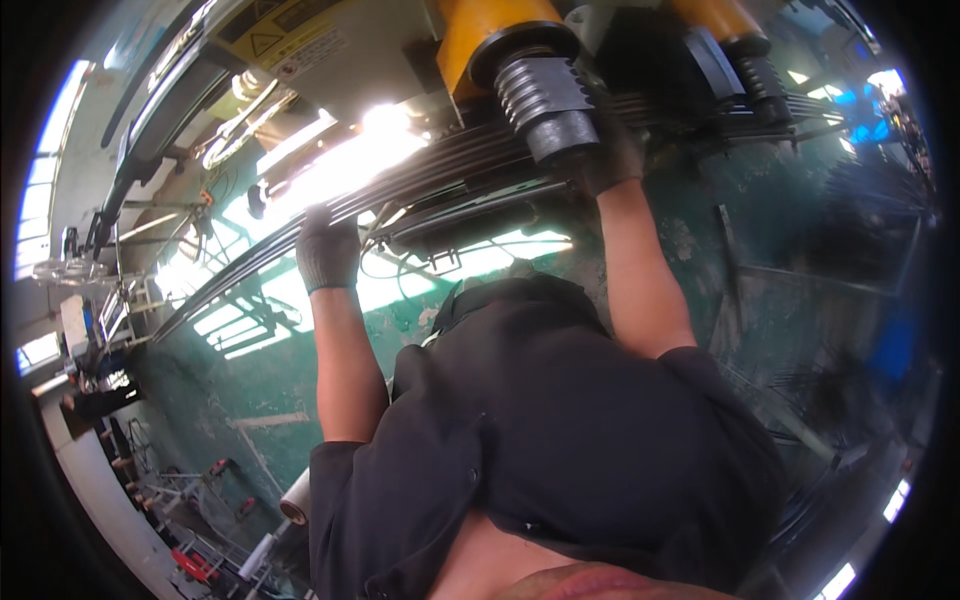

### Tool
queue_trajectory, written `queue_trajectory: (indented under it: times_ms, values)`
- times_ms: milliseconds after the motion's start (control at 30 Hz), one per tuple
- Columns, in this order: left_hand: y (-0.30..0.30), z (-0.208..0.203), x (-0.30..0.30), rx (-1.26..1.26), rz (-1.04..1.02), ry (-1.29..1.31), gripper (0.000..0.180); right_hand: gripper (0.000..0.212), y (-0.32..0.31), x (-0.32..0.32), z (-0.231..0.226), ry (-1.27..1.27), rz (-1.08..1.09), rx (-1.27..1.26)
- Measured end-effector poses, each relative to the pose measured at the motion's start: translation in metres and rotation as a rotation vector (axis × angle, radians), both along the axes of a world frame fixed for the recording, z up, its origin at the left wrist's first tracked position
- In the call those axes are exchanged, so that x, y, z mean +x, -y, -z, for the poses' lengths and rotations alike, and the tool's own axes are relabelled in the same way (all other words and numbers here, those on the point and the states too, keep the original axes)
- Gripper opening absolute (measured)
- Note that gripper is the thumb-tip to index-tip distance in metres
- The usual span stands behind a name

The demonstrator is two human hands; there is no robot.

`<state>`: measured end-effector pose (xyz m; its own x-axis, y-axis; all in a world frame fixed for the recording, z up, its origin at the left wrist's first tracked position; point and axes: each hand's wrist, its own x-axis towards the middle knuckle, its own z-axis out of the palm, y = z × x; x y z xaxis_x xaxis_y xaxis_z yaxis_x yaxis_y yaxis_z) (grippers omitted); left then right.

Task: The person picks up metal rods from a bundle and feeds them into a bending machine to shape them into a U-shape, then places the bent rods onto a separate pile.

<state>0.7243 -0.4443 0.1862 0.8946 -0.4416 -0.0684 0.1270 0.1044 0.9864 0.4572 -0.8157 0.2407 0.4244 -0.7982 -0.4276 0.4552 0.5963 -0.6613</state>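
Observation:
A bundle of long, thin dark metal bars point(455, 160) runs slantwise across the view in front of a machine. My left hand point(328, 250), in a dark knitted glove, is closed on the bars left of the middle. My right hand point(612, 165), also gloved, reaches up to the bars beside a ribbed metal cylinder point(545, 95) under a yellow housing point(500, 25). Blur and shadow hide the fingers of my right hand, so its grip does not show.
A second yellow housing point(715, 15) with a ribbed cylinder stands farther right. Bright sunlight falls on the worn green floor point(230, 400). At the lower left are metal frames and a red tool-like object point(195, 565). Stacked dark rods point(850, 240) lie at the right.

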Motion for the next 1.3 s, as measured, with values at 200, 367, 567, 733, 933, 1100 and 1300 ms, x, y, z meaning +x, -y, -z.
queue_trajectory:
  times_ms: [200, 367, 567, 733, 933, 1100, 1300]
  values:
    - [-0.008, -0.052, -0.004, -0.359, -0.159, -0.315, 0.024, 0.038, 0.095, -0.039, 0.082, -0.083, 0.109, -0.071]
    - [-0.039, -0.047, 0.004, -0.606, -0.326, -0.545, 0.028, 0.035, 0.093, -0.038, 0.058, -0.144, 0.184, -0.156]
    - [-0.061, -0.022, 0.013, -0.741, -0.114, -0.548, 0.035, 0.042, 0.112, -0.055, 0.074, -0.024, -0.02, -0.078]
    - [-0.118, -0.051, 0.041, -0.761, -0.484, -0.545, 0.039, 0.05, 0.058, -0.064, 0.018, -0.127, 0.024, -0.343]
    - [-0.246, -0.049, 0.115, -0.653, -0.685, -0.364, 0.039, 0.036, 0.034, -0.136, 0.115, -0.642, 0.182, -0.194]
    - [-0.401, -0.042, 0.24, -0.66, -0.795, -0.297, 0.043, 0.034, -0.131, -0.118, 0.133, -1.039, 0.251, -0.06]
    - [-0.504, -0.035, 0.315, -0.567, -0.925, -0.302, 0.044, 0.042, -0.234, -0.128, 0.153, -1.297, 0.154, 0.219]
